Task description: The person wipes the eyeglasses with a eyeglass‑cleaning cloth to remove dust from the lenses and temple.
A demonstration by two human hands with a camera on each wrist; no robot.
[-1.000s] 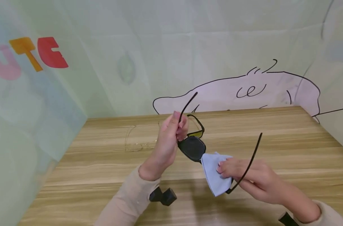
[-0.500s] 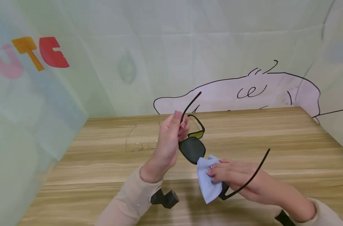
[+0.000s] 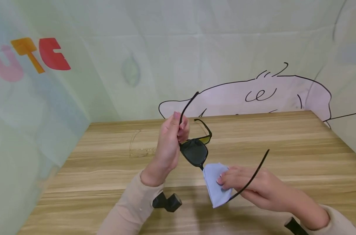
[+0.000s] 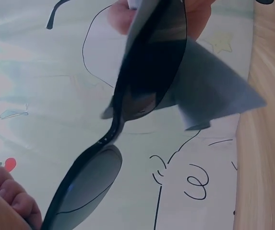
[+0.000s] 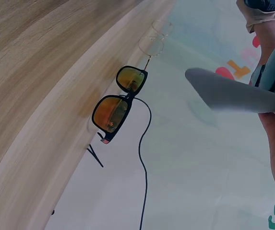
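Black-framed sunglasses (image 3: 194,152) with dark lenses are held up over the table, both arms unfolded. My left hand (image 3: 169,145) grips them at one hinge end, thumb along the temple arm. A light blue cleaning cloth (image 3: 215,185) wraps the other lens, hiding most of it in the head view. My right hand (image 3: 260,186) pinches that lens through the cloth, fingers on top. From the left wrist, the cloth (image 4: 214,91) hangs out behind the dark lens (image 4: 151,62), and a few fingers of the left hand (image 4: 12,194) show at lower left.
Behind the left hand lie black-framed glasses with yellow lenses (image 3: 206,139), seen in orange tint as glasses (image 5: 111,113) from the right wrist. Thin wire-rimmed glasses (image 3: 141,152) rest farther left on the wooden table (image 3: 107,176). A printed backdrop (image 3: 178,58) stands behind the table's far edge.
The right hand and cloth shift over the lens, first down and left, then slightly back up. The left hand and sunglasses have moved a little left.
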